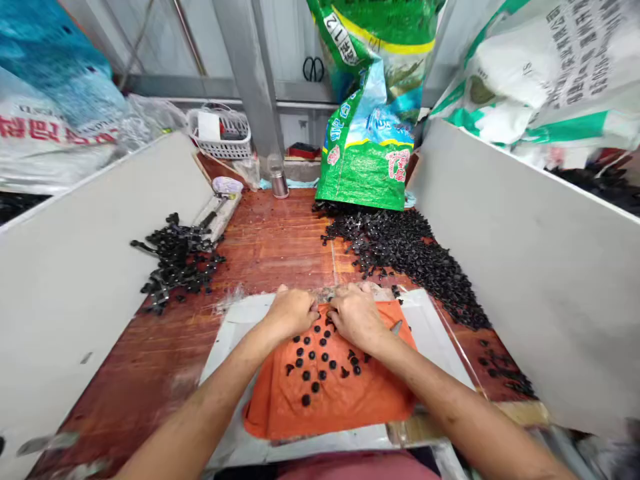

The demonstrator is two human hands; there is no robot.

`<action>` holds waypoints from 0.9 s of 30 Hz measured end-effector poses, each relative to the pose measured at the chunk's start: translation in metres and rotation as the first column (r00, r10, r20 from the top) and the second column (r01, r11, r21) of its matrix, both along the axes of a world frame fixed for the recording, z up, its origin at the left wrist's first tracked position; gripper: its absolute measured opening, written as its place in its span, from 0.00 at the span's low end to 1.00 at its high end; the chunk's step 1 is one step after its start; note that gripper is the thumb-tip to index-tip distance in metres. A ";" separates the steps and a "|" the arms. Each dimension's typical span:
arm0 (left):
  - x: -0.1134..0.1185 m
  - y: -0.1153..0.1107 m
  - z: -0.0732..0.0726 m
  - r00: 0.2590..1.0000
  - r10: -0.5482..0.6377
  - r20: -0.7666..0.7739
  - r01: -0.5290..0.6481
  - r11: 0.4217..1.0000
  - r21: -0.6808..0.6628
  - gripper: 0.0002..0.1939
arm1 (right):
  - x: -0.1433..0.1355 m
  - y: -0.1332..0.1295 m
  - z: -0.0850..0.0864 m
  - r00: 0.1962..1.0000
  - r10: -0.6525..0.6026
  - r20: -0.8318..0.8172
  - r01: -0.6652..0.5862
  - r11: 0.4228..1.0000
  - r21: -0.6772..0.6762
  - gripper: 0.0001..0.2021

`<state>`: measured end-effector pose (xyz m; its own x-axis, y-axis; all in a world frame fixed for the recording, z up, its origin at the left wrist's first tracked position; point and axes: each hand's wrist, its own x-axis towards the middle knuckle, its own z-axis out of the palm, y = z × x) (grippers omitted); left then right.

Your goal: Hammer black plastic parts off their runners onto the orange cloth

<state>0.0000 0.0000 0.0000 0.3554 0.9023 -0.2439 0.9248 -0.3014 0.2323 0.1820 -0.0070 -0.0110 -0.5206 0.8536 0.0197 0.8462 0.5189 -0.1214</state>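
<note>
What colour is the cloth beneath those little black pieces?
Orange; the cloth shows in the head view.

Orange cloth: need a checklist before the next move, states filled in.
1. Orange cloth spread on the white sheet: ok, though creased.
2. Left hand at the cloth's far edge: ok. What its curled fingers hold: cannot tell.
3. Right hand near that edge: ok. Its hold: cannot tell, fingertips partly hidden.
4. Small black parts on the cloth all upright: not ok, some seem to lie on their sides.
5. Grey pointed tip beside the right forearm identified: cannot tell, mostly hidden.
6. Main black heap on the right apart from the cloth: ok.
</note>
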 end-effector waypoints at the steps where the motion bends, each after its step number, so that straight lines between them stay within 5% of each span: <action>1: 0.002 -0.001 0.000 1.000 -0.013 0.006 0.013 1.000 0.007 0.08 | 0.001 0.000 0.000 1.000 -0.002 -0.003 0.002 1.000 0.004 0.11; 7: 0.005 -0.004 -0.001 0.993 -0.087 0.074 0.081 0.993 0.086 0.10 | 0.004 0.000 0.001 1.000 0.016 -0.015 -0.015 1.000 0.015 0.12; 18: -0.020 0.000 0.003 0.999 -0.015 -0.032 0.018 0.996 0.090 0.09 | -0.019 0.005 -0.003 0.990 0.105 -0.091 -0.106 0.994 0.002 0.12; 27: 0.010 -0.012 0.007 0.973 -0.130 0.192 0.107 0.986 0.129 0.08 | 0.039 0.000 0.009 0.989 0.113 -0.093 -0.114 0.993 -0.003 0.07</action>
